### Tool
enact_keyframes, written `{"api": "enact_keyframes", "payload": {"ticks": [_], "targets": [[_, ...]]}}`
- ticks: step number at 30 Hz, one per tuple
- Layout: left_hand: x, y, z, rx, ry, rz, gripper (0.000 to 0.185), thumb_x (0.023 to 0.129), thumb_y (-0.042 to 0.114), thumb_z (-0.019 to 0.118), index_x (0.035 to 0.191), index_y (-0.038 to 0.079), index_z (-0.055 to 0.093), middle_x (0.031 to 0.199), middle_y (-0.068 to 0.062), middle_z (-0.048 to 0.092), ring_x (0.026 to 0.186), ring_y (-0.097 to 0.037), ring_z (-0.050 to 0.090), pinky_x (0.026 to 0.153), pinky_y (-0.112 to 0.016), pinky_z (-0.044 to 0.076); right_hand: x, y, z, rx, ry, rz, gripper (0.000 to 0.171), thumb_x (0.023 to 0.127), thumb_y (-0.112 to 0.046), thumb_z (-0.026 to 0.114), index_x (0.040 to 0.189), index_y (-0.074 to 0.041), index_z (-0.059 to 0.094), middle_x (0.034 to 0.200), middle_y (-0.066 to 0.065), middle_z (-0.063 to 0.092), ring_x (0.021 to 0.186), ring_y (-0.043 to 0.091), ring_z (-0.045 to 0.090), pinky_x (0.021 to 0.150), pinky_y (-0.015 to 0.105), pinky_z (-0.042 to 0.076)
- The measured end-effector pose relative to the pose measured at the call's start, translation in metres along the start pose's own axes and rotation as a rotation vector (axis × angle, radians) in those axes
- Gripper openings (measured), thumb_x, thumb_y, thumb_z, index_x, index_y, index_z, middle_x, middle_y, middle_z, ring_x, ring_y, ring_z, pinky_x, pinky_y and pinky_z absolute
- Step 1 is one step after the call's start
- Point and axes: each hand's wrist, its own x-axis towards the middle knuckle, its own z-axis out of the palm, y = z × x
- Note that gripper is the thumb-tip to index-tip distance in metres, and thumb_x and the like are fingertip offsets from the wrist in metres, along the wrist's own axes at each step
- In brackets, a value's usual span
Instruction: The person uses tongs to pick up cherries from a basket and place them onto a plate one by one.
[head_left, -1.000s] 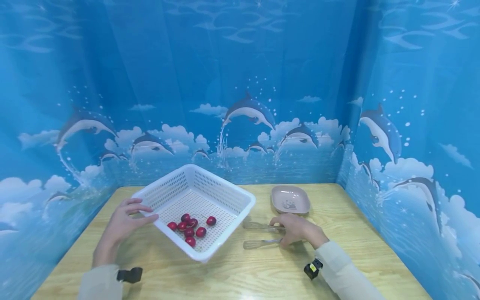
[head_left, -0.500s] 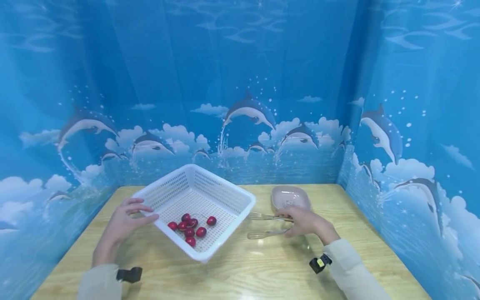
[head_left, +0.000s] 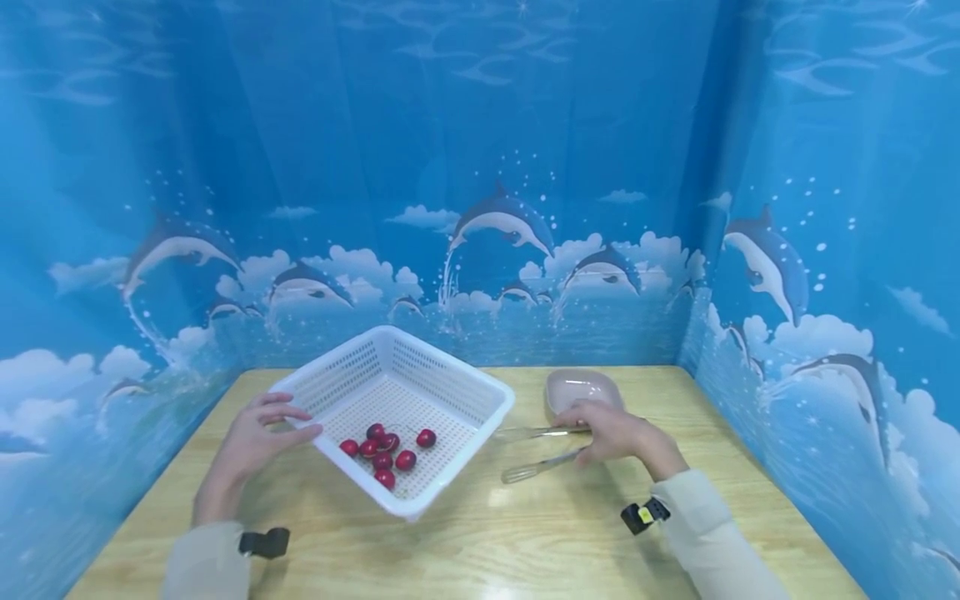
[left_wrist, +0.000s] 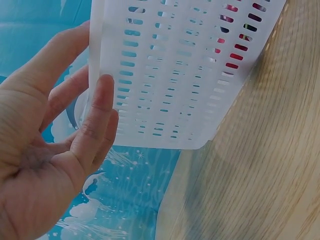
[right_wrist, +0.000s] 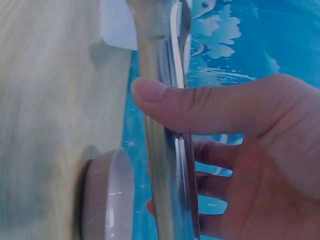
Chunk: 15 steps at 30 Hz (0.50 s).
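Note:
My left hand [head_left: 258,442] pinches the near left rim of a white perforated plastic basket [head_left: 450,379]. Fingers [left_wrist: 92,125] lie on both sides of that rim in the left wrist view. Several dark red cherries [head_left: 406,461] are gathered in the basket's near part. My right hand [head_left: 622,437] holds metal tongs [head_left: 543,464] above the table, with the thumb across one arm and the fingers behind. The tongs' two tips point left toward the basket and stand apart, with nothing between them. A pinkish square bowl [head_left: 581,385] sits just behind the right hand, which partly covers it.
The wood-grain table [head_left: 495,542] carries the basket and bowl. Blue curtains [head_left: 480,125] with dolphins enclose its back and sides. The bowl's side wall [right_wrist: 95,200] shows near the tongs in the right wrist view.
My right hand has lifted the tongs off the table and moved slightly right and away, in front of the bowl. The left hand keeps its grip on the basket.

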Motion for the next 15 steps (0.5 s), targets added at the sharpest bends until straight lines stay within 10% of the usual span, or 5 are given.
{"api": "enact_keyframes", "payload": {"ticks": [15], "targets": [[0.002,-0.002,0.001,-0.033,0.007,0.007,0.05,0.087,0.031,0.084,0.115,-0.009,0.071,0.155,-0.031,0.036,0.132,-0.053,0.045,0.107,-0.069,0.043,-0.008,-0.034,-0.041,0.06,-0.094,0.007,0.055,0.079,-0.017,0.089,0.131,-0.01,0.07,0.124,0.008,0.071,0.11,0.026,0.065,0.093,0.043,0.058]]}}
